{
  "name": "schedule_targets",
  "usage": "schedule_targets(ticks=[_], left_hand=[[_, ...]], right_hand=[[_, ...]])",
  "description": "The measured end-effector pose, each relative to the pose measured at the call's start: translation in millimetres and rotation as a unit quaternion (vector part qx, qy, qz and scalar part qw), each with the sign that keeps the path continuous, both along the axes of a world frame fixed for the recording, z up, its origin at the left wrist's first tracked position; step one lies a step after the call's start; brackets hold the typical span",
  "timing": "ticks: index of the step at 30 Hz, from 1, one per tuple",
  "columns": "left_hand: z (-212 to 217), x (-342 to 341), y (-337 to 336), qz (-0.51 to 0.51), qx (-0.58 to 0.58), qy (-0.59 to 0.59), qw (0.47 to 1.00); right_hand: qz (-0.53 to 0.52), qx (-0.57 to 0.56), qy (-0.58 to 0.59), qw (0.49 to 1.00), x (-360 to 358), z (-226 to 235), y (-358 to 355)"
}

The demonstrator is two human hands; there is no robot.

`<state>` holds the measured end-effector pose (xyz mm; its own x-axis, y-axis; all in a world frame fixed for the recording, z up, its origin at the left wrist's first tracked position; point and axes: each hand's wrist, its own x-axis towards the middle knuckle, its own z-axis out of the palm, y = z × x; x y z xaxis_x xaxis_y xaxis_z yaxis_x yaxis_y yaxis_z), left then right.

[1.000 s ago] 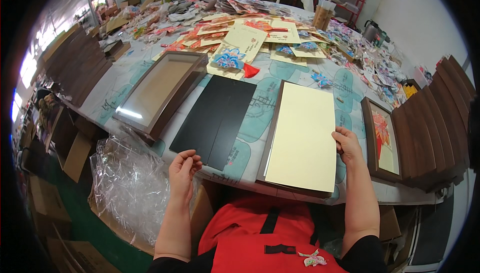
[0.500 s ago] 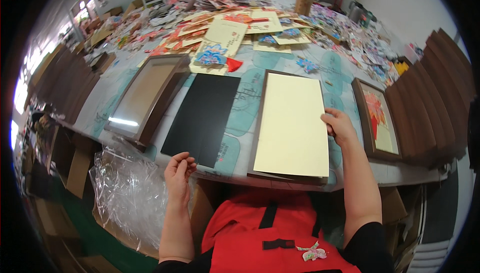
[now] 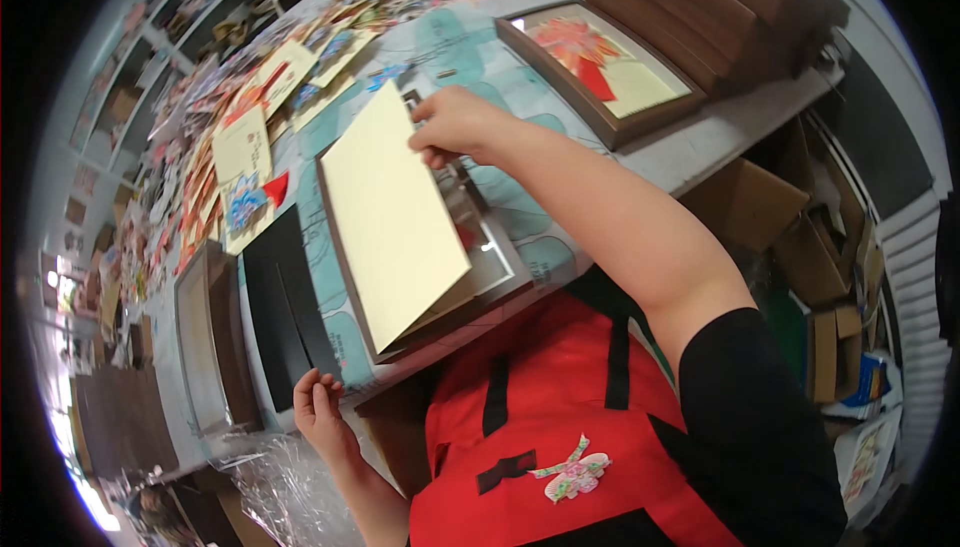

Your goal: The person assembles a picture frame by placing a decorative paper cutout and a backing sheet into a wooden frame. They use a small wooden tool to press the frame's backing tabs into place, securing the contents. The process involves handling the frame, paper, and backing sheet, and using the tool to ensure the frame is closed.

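My right hand (image 3: pixel 455 129) pinches the right edge of a cream card (image 3: pixel 385 217). That card is tilted up over a dark brown box frame (image 3: pixel 510 277), its left side close to the frame's left side. In the gap beneath it, shiny glass and a small red bit show. My left hand (image 3: pixel 322 409) is at the lower end of a black board (image 3: pixel 280 297), fingers curled together. Whether they grip anything I cannot make out. The board lies on the table, a line running down its middle.
Left of the board lies another glazed brown frame (image 3: pixel 210 337). A frame with an orange-red flower piece (image 3: pixel 575 42) lies at the far right, beside stacked brown frames (image 3: pixel 690 7). Cream cards with flower pieces (image 3: pixel 240 152) pile up at the back left. Clear plastic wrap (image 3: pixel 285 482) hangs below the table edge.
My view has swung to the right and tilted. The cream card's right side has been raised off the frame by my right hand. My left hand stays by the black board's lower end.
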<state>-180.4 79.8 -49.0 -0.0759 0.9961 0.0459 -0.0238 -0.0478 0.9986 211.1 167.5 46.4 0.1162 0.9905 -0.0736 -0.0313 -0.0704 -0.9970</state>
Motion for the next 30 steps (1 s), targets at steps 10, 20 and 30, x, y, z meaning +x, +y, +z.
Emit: schedule_targets(ticks=[10, 20, 30], left_hand=[[3.6, 19.0, -2.3, -0.046, 0.013, 0.026, 0.999], [10.5, 34.3, -14.3, -0.093, 0.042, 0.105, 0.989], [6.9, 33.2, -22.7, -0.116, 0.039, 0.121, 0.985]], right_hand=[[-0.011, -0.007, 0.112, 0.994, -5.4, 6.3, -0.7], [-0.014, -0.005, 0.097, 0.995, -9.8, 12.0, 0.0], [-0.022, -0.034, -0.084, 0.996, 6.0, -26.1, -4.4]])
